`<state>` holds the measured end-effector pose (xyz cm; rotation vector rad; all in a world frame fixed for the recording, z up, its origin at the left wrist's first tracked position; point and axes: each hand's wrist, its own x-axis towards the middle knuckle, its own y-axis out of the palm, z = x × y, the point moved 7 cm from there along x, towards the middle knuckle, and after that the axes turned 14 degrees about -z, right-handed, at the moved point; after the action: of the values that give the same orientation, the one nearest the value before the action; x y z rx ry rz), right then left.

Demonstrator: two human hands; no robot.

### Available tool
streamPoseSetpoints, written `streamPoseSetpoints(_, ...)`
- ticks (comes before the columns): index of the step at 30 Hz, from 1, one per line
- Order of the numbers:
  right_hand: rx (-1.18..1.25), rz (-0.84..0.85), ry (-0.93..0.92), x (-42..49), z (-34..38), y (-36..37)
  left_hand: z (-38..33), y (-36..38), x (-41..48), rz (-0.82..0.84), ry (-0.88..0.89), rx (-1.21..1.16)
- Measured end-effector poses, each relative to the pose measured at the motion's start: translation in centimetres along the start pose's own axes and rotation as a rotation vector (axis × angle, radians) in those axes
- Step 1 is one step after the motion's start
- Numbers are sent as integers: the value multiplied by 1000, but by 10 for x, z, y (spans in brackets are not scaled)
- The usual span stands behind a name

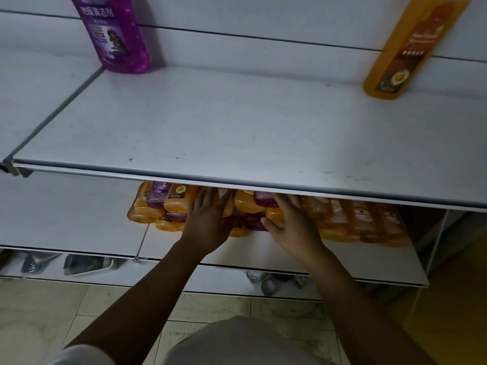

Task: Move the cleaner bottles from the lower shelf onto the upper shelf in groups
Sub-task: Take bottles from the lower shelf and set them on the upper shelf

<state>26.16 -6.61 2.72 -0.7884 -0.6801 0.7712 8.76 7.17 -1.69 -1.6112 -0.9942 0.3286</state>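
Observation:
A pile of orange and purple cleaner bottles [158, 206] lies on the lower shelf [79, 214], partly hidden under the upper shelf [210, 127]. More orange bottles [363, 222] stand in a row to the right. My left hand [208, 219] rests on the bottles in the middle of the pile, fingers spread. My right hand [292, 219] lies on orange and purple bottles just to the right, fingers apart; no bottle is gripped. On the upper shelf stand one purple bottle [118, 35] at the back left and one orange bottle [411, 48] at the back right.
Below the lower shelf, a bottom level holds dark packages [87, 264] and small clear bottles [257, 276]. The floor is tiled [52, 312]. A shelf upright [434, 246] stands at the right end.

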Motion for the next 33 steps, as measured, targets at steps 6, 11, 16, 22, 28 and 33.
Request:
streamPoseSetpoints(6, 171, -63, -37, -17, -4, -3, -1, -2, -29, -157, -158, -369)
streamPoseSetpoints(11, 360, -119, 17, -23, -6, 2, 7, -11, -41, -323, -328, -537)
streamPoseSetpoints(16, 461, -207, 45, -30, -9, 2, 20, -10, -60, -451, -646, -762)
streamPoseSetpoints(22, 500, -205, 144, -29, -9, 4, 12, 10, -59, -317, -1160, -1438)
streamPoseSetpoints(28, 633, -312, 227, -31, -14, 0, 8, 5, -55, -200, -1191, -1480)
streamPoseSetpoints(33, 1096, -333, 875, -47, -25, 18, 3, 6, -70, 19, -1207, -1527)
